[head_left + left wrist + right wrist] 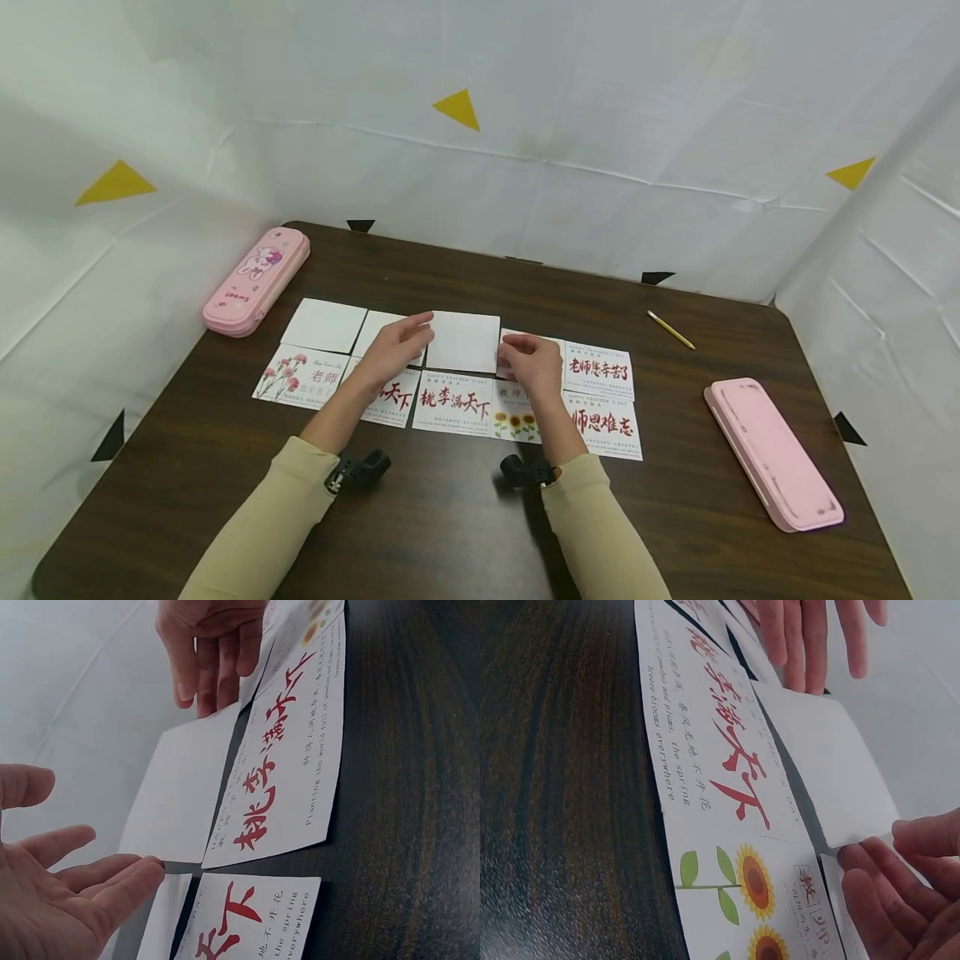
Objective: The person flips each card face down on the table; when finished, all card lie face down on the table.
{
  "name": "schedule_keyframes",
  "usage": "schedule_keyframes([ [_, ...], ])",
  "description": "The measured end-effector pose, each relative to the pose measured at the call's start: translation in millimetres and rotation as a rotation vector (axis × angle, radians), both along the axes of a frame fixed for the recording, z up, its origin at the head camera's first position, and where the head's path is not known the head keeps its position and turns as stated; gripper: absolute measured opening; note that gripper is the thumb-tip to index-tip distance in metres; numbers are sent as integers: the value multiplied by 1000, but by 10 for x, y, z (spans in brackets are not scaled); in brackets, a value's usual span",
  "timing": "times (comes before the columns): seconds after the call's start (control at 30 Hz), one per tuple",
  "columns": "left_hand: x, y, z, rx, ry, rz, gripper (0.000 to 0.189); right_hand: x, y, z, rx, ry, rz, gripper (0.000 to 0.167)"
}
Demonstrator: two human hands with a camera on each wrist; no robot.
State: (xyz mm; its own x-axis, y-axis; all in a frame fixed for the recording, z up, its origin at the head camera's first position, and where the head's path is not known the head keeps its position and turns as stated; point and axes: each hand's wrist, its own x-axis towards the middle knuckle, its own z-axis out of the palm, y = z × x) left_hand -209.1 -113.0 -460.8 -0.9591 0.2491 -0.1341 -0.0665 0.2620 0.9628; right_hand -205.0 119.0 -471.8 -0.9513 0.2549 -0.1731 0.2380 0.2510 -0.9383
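A blank white card (pixel 463 342) lies between my two hands, in the far row of cards. My right hand (pixel 534 364) pinches its right edge; in the right wrist view the thumb (pixel 922 832) is at the card's corner with fingers below. At the card's left edge is my left hand (pixel 397 346), fingers extended, a fingertip touching or nearly touching the card in the left wrist view. Just nearer lie a card with red lettering (pixel 453 404) and a sunflower card (pixel 516 414). My hands partly cover the neighbouring cards.
Another blank card (pixel 322 325) and a flower card (pixel 292 377) lie left; red-lettered cards (pixel 598 372) lie right. A pink pencil case (pixel 255 279) stands at the far left, another pink case (pixel 776 454) at the right. A yellow pencil (pixel 671 330) lies behind.
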Motion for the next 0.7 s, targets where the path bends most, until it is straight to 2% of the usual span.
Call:
schedule_keyframes([
  [0.27, -9, 3, -2, -13, -9, -33, 57, 8, -1, -2, 57, -72, 42, 22],
  [0.47, -16, 23, -31, -30, -29, -37, 57, 21, -4, 7, 72, -82, 56, 24],
  [0.7, 4, 37, -14, -47, -34, -56, 58, 19, 2, 1, 63, -93, 49, 24],
])
